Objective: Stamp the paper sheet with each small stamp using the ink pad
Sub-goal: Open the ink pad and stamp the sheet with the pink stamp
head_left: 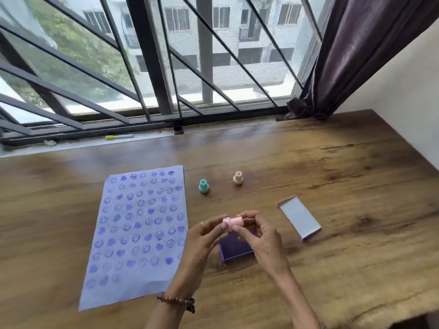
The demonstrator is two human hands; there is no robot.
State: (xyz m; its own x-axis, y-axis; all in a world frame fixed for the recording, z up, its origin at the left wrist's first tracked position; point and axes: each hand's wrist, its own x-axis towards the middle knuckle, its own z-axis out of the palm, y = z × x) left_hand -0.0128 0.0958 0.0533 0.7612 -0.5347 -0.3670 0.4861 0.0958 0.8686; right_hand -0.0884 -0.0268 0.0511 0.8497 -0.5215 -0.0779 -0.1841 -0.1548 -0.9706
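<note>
A small pink stamp lies sideways in the air between my two hands, just above the purple ink pad. My left hand pinches its left end and my right hand grips its right end. The white paper sheet, covered with rows of blue smiley and heart prints, lies to the left of my hands. A teal stamp and a cream stamp stand upright on the table beyond the pad. My right hand hides part of the ink pad.
The ink pad's lid lies open-side up to the right of my hands. The wooden table ends at a window sill with metal bars; a yellow-capped pen rests on the sill. A dark curtain hangs at the back right.
</note>
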